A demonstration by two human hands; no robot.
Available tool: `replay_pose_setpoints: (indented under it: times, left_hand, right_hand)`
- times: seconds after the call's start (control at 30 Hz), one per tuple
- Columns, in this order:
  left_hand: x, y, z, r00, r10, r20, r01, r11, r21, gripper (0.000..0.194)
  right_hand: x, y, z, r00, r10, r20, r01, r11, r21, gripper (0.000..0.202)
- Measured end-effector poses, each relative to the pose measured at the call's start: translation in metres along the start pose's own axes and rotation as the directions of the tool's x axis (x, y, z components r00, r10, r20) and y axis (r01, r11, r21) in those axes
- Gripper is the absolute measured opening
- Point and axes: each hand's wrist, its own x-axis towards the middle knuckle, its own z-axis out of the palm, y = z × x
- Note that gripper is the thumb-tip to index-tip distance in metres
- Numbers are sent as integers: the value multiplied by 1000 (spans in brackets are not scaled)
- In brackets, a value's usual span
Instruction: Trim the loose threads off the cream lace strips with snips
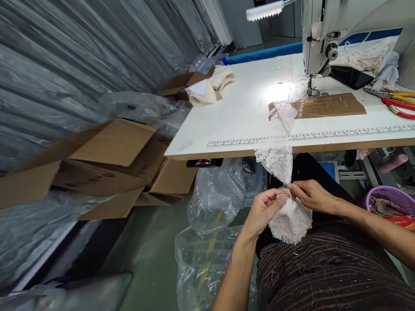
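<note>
A strip of white lace (pixel 275 162) runs from under the needle of the sewing machine (pixel 314 52), over the table's front edge and down to my lap. My left hand (pixel 264 209) pinches the lace between thumb and fingers. Close beside it, my right hand (pixel 306 195) is closed on the same strip, a little higher up. Below my fingers the loose end of the lace spreads out over my dark clothing. Lit by a lamp (pixel 265 10), the part near the needle lies across a brown taped patch (pixel 333 106).
On the white table (pixel 227 116) lie folded cream fabric (pixel 210 88), a printed ruler strip (pixel 324 136) and red-handled pliers (pixel 397 108). Open cardboard boxes (pixel 113 142) stand at left. Clear plastic bags (pixel 215 194) fill the floor under the table; a purple basket (pixel 389 193) is at right.
</note>
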Motion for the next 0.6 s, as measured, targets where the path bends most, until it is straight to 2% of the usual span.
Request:
replay_pose_setpoints:
  times: [0.17,0.27,0.43,0.53,0.6]
  left_hand:
    - [-1,2,0,1000,14,0,-14,1000,14,43]
    - [-2,3,0,999,25,23,-26,999,30,42]
    - [-3,5,0,997,-11,79,7,999,50,43]
    - [-3,6,1,997,-16,81,13,999,43,45]
    - [-3,5,2,998,-17,58,15,1000,27,45]
  right_hand:
    - [-5,2,1,999,36,2,-36,999,19,59]
    - [-10,2,1,999,-2,35,1,1000,18,58]
    - [-8,2,3,997,-38,72,44,995,-87,46]
    - [-6,3,6,999,-15,48,21,991,-131,42]
    - [-6,5,8,1000,10,11,-9,996,-94,45]
